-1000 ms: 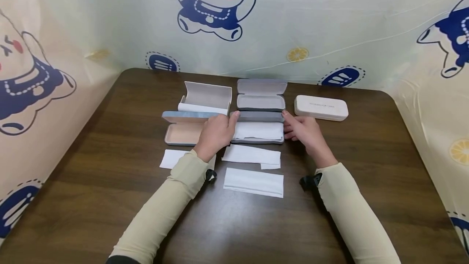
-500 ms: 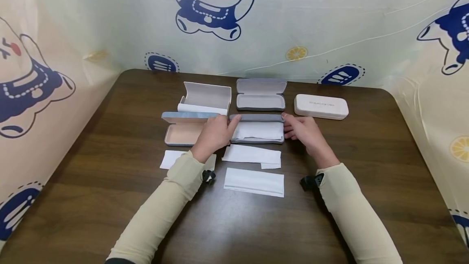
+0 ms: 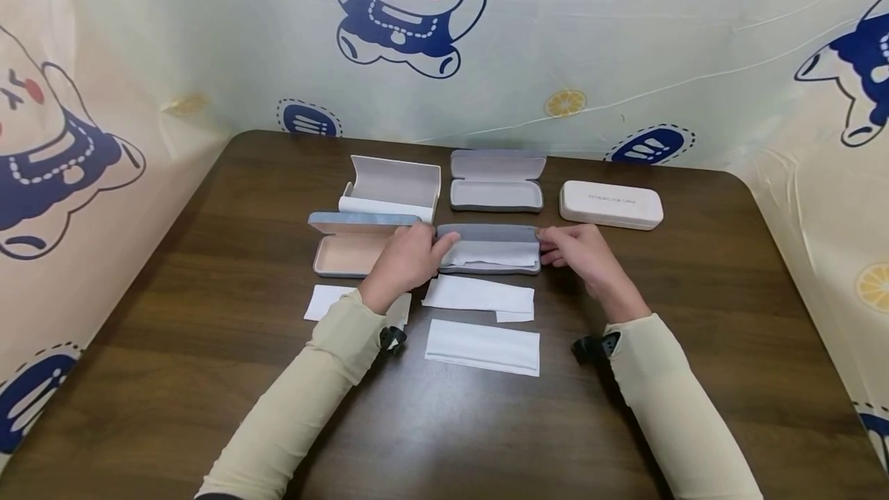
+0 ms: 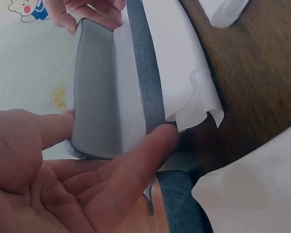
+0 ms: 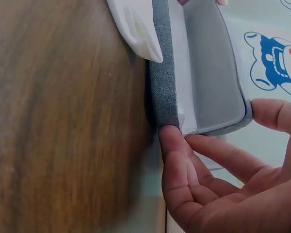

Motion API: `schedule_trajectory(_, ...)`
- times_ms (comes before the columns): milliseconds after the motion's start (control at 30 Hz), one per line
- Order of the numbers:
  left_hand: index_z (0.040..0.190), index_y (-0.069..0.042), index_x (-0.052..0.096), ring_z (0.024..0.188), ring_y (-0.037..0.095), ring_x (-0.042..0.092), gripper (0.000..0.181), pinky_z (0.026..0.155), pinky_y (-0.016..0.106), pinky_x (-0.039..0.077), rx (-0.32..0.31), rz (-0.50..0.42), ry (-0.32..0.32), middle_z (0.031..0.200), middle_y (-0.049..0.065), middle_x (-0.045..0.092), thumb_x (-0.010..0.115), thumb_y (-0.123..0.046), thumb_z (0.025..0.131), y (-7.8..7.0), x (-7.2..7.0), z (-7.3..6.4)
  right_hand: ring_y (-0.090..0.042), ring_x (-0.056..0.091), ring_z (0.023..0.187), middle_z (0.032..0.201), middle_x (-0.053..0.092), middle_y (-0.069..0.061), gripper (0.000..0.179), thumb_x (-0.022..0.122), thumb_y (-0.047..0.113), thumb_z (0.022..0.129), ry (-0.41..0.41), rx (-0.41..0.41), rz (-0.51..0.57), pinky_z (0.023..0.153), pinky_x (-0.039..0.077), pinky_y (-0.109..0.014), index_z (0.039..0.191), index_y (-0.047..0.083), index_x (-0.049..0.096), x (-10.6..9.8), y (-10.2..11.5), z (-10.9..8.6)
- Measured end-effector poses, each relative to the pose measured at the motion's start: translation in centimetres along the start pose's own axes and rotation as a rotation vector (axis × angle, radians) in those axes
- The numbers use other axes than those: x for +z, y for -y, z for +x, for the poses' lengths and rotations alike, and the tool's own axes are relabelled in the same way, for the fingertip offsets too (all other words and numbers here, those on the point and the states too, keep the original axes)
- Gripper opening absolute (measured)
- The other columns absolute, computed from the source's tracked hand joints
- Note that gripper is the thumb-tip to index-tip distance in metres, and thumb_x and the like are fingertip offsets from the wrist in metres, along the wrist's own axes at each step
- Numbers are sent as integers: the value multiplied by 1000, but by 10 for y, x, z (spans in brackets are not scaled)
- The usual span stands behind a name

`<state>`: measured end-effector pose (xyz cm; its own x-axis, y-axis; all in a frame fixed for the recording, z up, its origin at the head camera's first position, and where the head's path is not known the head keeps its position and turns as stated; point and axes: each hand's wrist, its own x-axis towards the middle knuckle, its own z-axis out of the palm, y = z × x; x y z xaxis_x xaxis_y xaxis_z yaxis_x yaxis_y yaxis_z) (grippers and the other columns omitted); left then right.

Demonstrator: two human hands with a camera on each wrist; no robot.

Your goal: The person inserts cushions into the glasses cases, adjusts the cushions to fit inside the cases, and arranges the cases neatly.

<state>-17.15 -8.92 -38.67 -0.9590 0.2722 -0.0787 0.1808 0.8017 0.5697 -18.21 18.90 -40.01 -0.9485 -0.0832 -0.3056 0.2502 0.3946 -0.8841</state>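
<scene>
A grey glasses case (image 3: 488, 233) stands with its lid tilted partway down over a folded white cloth (image 4: 131, 97) in its base. My left hand (image 3: 408, 259) grips the case's left end, thumb on the lid and fingers along the base. At the right end my right hand (image 3: 583, 255) does the same, its thumb at the lid's corner and its fingertips at the base, as the right wrist view shows. Just in front of the case lies a white cloth (image 3: 479, 293), with a second folded white cloth (image 3: 482, 347) nearer the person.
To the left sits an open blue case (image 3: 354, 255) with a peach lining, partly behind my left hand. Behind are an open pale case (image 3: 396, 180), another open grey case (image 3: 496, 193) and a closed white case (image 3: 611, 204). Another white cloth (image 3: 325, 301) lies under the left wrist.
The grey case's lid has swung down and forward, covering more of the cloth inside. Both thumbs have moved down with it, while the other cases and cloths have stayed in place.
</scene>
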Motion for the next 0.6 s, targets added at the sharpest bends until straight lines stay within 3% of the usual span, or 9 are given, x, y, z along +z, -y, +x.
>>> schedule_trajectory(267,85,-3,67,59,18,46,22,60,32,42,-15,35,51,66,7,52,71,-21,96,-2,0,-3,-22,61,90,113,70,-20,39,71,11,92,-11,-74,-116,75,51,-26,126,-6,66,-1,-13,-7)
schedule_trajectory(467,81,-3,67,59,18,46,23,58,31,42,-18,34,56,74,8,54,71,-19,97,-1,-1,-1,-23,61,89,111,70,-19,35,72,9,92,-9,-79,-133,73,52,-26,124,-6,67,-2,-12,-9)
schedule_trajectory(600,80,-4,66,58,16,44,22,57,31,40,-12,33,58,66,3,48,72,-19,96,-1,-1,-3,-24,60,91,111,70,-18,36,73,12,93,-3,-66,-139,75,52,-27,124,-5,67,-3,-12,-12)
